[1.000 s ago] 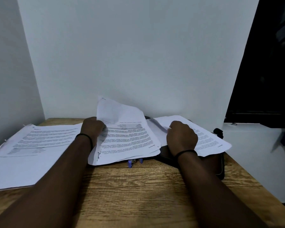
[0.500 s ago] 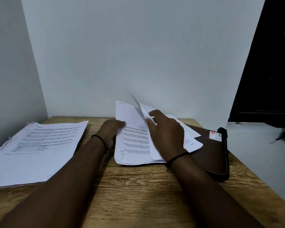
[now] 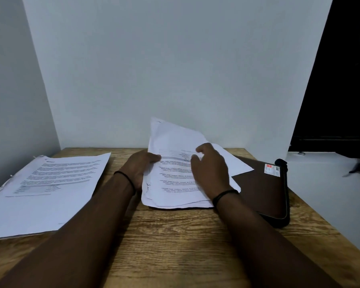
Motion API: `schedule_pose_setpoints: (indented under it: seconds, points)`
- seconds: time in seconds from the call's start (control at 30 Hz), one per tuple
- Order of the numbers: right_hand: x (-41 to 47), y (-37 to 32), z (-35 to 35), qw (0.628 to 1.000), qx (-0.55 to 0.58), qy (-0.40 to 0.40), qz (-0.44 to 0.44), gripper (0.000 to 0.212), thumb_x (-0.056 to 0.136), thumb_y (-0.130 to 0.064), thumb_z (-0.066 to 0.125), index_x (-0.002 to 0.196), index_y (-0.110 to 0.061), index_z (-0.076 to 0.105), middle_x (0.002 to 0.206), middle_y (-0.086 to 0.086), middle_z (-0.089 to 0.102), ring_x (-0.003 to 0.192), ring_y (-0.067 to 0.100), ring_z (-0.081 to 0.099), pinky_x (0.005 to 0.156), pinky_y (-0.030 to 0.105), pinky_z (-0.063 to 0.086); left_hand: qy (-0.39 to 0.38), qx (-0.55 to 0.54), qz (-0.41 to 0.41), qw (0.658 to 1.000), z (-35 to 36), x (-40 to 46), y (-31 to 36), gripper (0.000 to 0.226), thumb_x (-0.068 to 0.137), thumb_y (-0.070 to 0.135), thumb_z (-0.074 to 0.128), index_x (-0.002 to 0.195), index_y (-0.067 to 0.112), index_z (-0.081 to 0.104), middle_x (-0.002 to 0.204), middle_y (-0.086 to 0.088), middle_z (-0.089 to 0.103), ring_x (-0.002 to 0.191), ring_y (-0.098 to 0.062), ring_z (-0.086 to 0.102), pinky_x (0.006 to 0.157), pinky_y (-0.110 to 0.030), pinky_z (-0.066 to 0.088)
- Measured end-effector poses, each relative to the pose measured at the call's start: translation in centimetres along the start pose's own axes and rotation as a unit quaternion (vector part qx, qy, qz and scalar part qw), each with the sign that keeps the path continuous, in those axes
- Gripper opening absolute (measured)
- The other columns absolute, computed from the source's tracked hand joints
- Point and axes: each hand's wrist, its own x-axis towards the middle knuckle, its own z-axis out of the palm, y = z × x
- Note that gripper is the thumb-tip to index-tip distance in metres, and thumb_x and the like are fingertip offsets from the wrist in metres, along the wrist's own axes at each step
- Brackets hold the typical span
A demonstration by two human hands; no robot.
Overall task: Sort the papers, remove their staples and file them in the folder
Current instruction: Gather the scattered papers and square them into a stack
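Head view. I see the left hand (image 3: pixel 140 170) at the left edge of the centre paper bundle (image 3: pixel 175 183); its thumb lies on top of the top sheet and the fingers are curled under the edge, so it grips the bundle. The left forearm runs in from the lower left, with a dark band at the wrist.

The right hand (image 3: pixel 211 170) rests palm-down on the same bundle, fingers loosely bent and spread, tips touching the printed face. I cannot tell whether it pinches a sheet. The right forearm enters from the lower right, also with a dark wrist band.

The bundle lies on the wooden table (image 3: pixel 175 235), its far end lifted and curling up toward the wall. Its right side overlaps the dark brown folder (image 3: pixel 264 196), which lies closed and flat near the table's right edge.

A second paper stack (image 3: pixel 44 188) lies flat at the table's left, well apart from both hands.
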Motion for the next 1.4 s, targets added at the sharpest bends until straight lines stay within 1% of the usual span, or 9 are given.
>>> schedule_pose_setpoints:
  seconds: [0.13,0.2,0.27,0.33,0.47,0.63,0.87,1.1,1.4]
  points:
    - [1.5,1.8,-1.9,0.995,-0.030,0.050,0.078,0.052,0.094,-0.041,0.061,0.131,-0.008,0.045,0.129,0.013,0.059,0.120,0.035,0.056,0.096,0.042,0.048,-0.077,-0.049,0.040,0.995,-0.9,-0.6,0.6,0.036,0.097,0.003,0.046,0.130,0.005,0.059,0.123,-0.020,0.067,0.103,-0.037,0.069,0.085,-0.050,0.058]
    - [2.1,2.4,-2.4,0.986,0.099,0.017,0.136,0.059,0.088,-0.048,0.068,0.127,-0.011,0.044,0.122,0.011,0.063,0.112,0.032,0.063,0.095,0.045,0.052,-0.115,-0.055,0.054,0.990,-0.8,-1.0,0.9,0.033,0.098,0.007,0.046,0.127,0.007,0.061,0.120,-0.017,0.069,0.099,-0.033,0.071,0.085,-0.048,0.059]
    - [2.4,2.8,-2.4,0.938,0.294,-0.032,0.178,0.056,0.082,-0.046,0.076,0.117,-0.009,0.056,0.111,0.010,0.072,0.098,0.029,0.071,0.089,0.049,0.058,-0.116,-0.035,0.063,0.991,-0.8,-1.3,1.1,0.030,0.099,0.014,0.050,0.125,0.007,0.063,0.116,-0.016,0.072,0.098,-0.032,0.072,0.087,-0.047,0.058]
    - [2.2,2.9,-2.3,0.902,0.391,-0.074,0.165,0.030,0.088,-0.026,0.075,0.111,-0.007,0.069,0.103,0.012,0.076,0.094,0.031,0.074,0.088,0.052,0.059,-0.120,-0.016,0.054,0.991,-0.8,-1.8,1.3,0.034,0.098,0.021,0.055,0.126,0.006,0.064,0.120,-0.017,0.070,0.108,-0.035,0.068,0.096,-0.052,0.053]
    - [1.4,2.3,-2.7,0.900,0.412,-0.068,0.127,0.020,0.091,-0.004,0.068,0.110,-0.008,0.072,0.103,0.010,0.077,0.095,0.030,0.074,0.089,0.053,0.058,-0.112,0.023,0.105,0.988,-1.0,-2.3,1.6,0.053,0.086,0.023,0.068,0.135,0.006,0.057,0.131,-0.023,0.062,0.118,-0.042,0.061,0.101,-0.058,0.048]
    - [0.4,0.1,-4.6,0.913,0.402,-0.049,0.053,0.022,0.092,-0.006,0.065,0.113,-0.011,0.072,0.105,0.005,0.077,0.096,0.025,0.074,0.090,0.050,0.058,-0.099,0.067,0.210,0.970,-0.3,-4.9,3.5,0.036,0.095,0.004,0.056,0.131,0.004,0.057,0.124,-0.016,0.068,0.109,-0.032,0.068,0.080,-0.035,0.059]
    - [-1.0,-5.3,-7.6,0.918,0.392,-0.022,-0.062,0.023,0.085,-0.020,0.075,0.105,-0.012,0.068,0.101,0.005,0.075,0.096,0.026,0.072,0.088,0.050,0.059,-0.057,0.050,0.286,0.955,-1.2,-9.0,7.7,0.048,0.089,0.015,0.065,0.133,-0.002,0.057,0.128,-0.018,0.065,0.116,-0.033,0.063,0.096,-0.036,0.054]
    - [-6.2,-4.2,-6.3,0.905,0.417,-0.064,-0.051,0.031,0.089,-0.022,0.076,0.117,-0.011,0.067,0.107,0.003,0.076,0.100,0.019,0.073,0.087,0.039,0.058,-0.059,0.043,0.285,0.956,-1.8,-11.6,4.9,0.054,0.079,0.022,0.070,0.129,0.004,0.062,0.123,-0.014,0.069,0.113,-0.030,0.066,0.103,-0.041,0.049]
    - [-6.7,-3.1,-5.9,0.893,0.434,-0.118,-0.012,0.038,0.087,-0.024,0.079,0.122,-0.012,0.067,0.113,0.008,0.074,0.106,0.028,0.071,0.098,0.054,0.054,-0.046,0.063,0.266,0.961,-2.5,-12.1,4.3,0.046,0.077,0.022,0.077,0.118,0.005,0.068,0.116,-0.014,0.072,0.109,-0.032,0.067,0.103,-0.044,0.049]
